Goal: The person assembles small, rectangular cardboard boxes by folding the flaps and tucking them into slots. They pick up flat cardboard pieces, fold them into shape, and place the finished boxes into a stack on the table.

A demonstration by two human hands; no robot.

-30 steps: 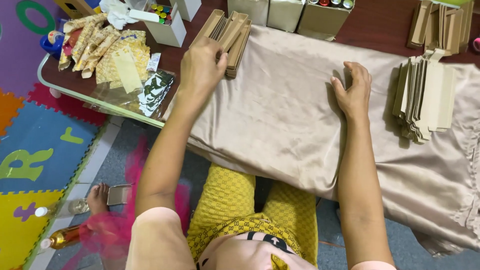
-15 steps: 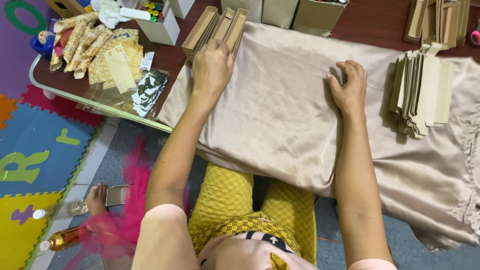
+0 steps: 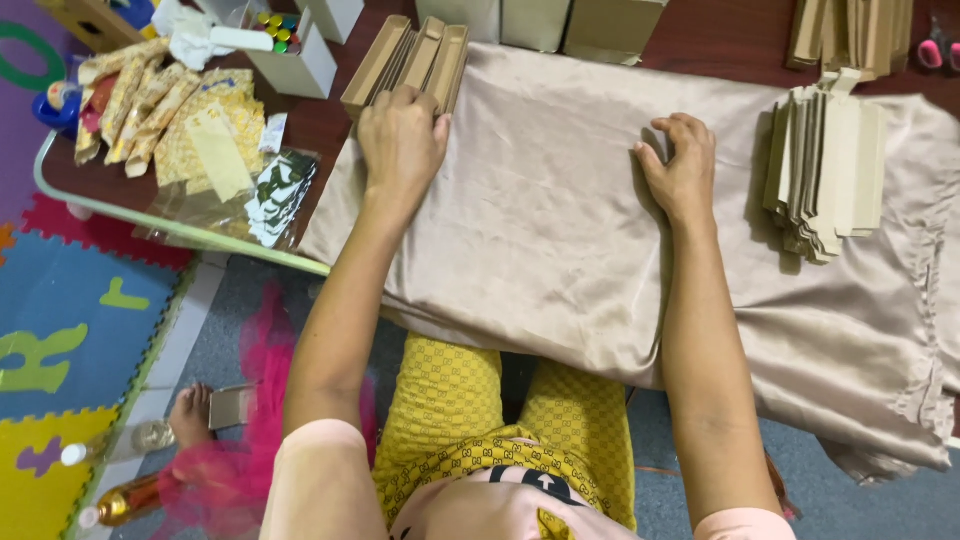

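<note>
1. Head view, looking down: a person is sitting at a dark wooden table point(image 3: 330, 130) draped with a beige satin cloth point(image 3: 540, 230), both bare arms stretched out over it.
2. The left hand point(image 3: 402, 145) is resting at the upper middle-left of the frame, on the near ends of a row of long folded brown cardboard boxes point(image 3: 410, 60). Its fingers are curled narrow over the box ends; whether they are actually gripping one I cannot tell.
3. The right hand point(image 3: 682, 165) is lying on the cloth right of centre, fingers loosely bent and slightly spread, holding nothing, pressing the fabric into a small crease.
4. Change since half a second ago: the left hand is sitting nearer the box ends than before, having slid up the cloth; the right hand is staying about where it was. Reading: the left hand is closing on the boxes while the right is steadying the cloth.
5. A stack of flat cardboard blanks point(image 3: 825, 170) is lying on the cloth at the right, apart from the right hand.
6. Upper left of the frame: yellow patterned packets point(image 3: 215, 140) and a small white box of coloured items point(image 3: 290, 50) are sitting on the table.
7. Lower left: a foam puzzle mat point(image 3: 70, 330) is covering the floor.
</note>
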